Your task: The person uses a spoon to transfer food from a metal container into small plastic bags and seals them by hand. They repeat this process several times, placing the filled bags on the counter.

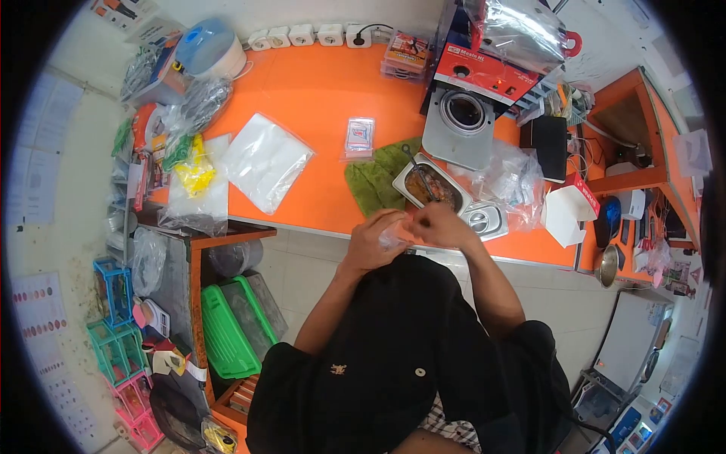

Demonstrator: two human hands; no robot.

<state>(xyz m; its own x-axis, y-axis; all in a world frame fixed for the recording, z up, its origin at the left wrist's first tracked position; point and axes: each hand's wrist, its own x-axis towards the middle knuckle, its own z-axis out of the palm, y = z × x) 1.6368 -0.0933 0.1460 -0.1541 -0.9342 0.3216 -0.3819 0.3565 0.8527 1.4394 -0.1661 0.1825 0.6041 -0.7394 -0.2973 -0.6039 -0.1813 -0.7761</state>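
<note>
Head view, looking down over a black shirt at an orange table (318,98).

Landmark: metal tray (427,185) holding brown food, with a spoon (416,163) lying in it.

- Left hand (372,240): just below the tray and a little to its left, over the near table edge. Grip curled in around a small clear bag (393,237), fingers wrapped on its left side.
- Right hand (442,225): directly below the tray, touching the left hand. Grip pinched on the top of the same bag, fingertips pressed together on the plastic.
- Small clear bag: held between both hands, off the table, just below the tray. Contents cannot be made out.
- Green cloth (374,178): lies against the tray's left side, partly under it.
- Small steel container (485,219): just right of the tray's lower end, with crumpled clear plastic (514,181) beside it.
- Sealing machine (473,106): above the tray, grey base with a round opening, red panel on top.
- Small printed packet (359,136): above and left of the tray, flat on the table.
- Stack of clear bags (263,160): well to the left of the tray.
- White carton (569,213): well to the right of the tray, at the table edge.
- Row of wall sockets (302,35): far above and left of the tray, along the back edge.
- Green crate (227,325): on the floor, well below and left of the tray.
</note>
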